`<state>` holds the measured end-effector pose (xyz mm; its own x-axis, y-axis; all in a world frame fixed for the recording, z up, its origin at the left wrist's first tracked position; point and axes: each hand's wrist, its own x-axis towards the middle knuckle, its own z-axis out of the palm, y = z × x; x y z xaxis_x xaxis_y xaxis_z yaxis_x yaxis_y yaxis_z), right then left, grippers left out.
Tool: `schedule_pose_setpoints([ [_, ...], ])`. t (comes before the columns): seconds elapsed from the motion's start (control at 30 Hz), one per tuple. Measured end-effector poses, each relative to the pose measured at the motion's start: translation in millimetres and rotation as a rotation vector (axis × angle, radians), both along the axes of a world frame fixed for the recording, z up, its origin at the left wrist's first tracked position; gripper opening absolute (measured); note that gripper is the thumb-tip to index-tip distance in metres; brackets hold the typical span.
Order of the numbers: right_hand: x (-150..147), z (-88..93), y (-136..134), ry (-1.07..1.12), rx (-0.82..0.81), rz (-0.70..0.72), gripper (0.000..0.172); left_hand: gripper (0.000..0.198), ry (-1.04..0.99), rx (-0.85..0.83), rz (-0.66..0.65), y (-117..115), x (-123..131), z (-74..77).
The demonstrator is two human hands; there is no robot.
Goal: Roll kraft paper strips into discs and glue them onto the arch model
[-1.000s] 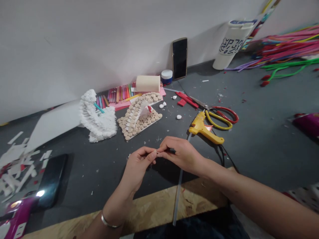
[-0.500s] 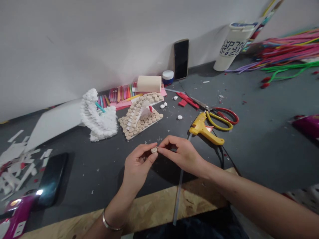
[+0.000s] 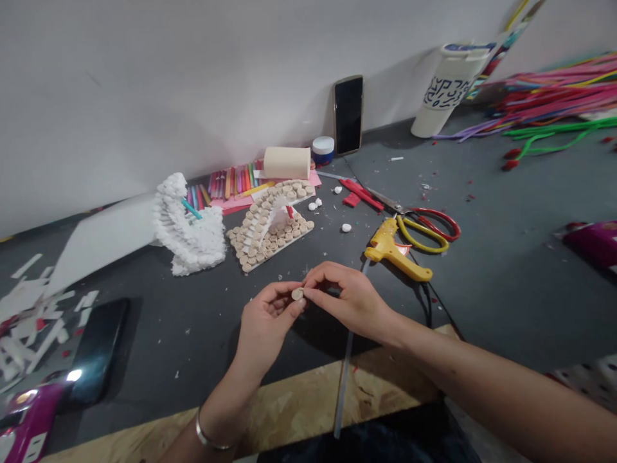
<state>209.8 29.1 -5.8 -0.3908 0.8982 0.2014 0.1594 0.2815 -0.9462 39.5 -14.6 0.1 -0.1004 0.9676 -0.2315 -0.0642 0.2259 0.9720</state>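
Observation:
A small beige rolled paper coil [image 3: 297, 294] is pinched between the thumb and fingers of my left hand [image 3: 267, 325]. My right hand [image 3: 349, 299] grips the same coil at its right side, thumb and index finger pressed together on it. Behind my hands stands a small staircase model [image 3: 270, 225] covered in similar beige coils. To its left is a white, textured staircase model [image 3: 190, 225] with a teal stick on it. A yellow glue gun [image 3: 398, 251] lies right of my hands, a clear glue stick [image 3: 344, 386] extending from its back toward the table edge.
Scissors [image 3: 424, 225] with red and yellow handles lie behind the glue gun. Coloured sticks [image 3: 236, 182], a cream roll [image 3: 286, 163], a small jar [image 3: 322, 150], a phone [image 3: 348, 116] and a tumbler [image 3: 448, 93] line the wall. White scraps [image 3: 29, 328] and a dark phone [image 3: 99, 350] are left.
The coil has turned slightly in my fingers, showing more of its round spiral face. Both hands stay in nearly the same place; the view has shifted a little.

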Motion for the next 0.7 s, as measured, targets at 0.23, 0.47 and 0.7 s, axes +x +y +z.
schedule_pose_setpoints([
  [0.23,1.5,0.0,0.0,-0.051,-0.041,0.013,0.008,0.026,-0.079,-0.094,0.034,1.5,-0.9,2.3],
  [0.47,10.3,6.6,12.0,-0.153,0.040,-0.016,0.008,0.033,-0.152,-0.136,0.071,5.0,-0.5,5.8],
  [0.7,96.8,35.9,19.7,-0.834,0.432,-0.299,0.024,0.036,-0.269,-0.164,0.116,7.3,-5.8,1.7],
])
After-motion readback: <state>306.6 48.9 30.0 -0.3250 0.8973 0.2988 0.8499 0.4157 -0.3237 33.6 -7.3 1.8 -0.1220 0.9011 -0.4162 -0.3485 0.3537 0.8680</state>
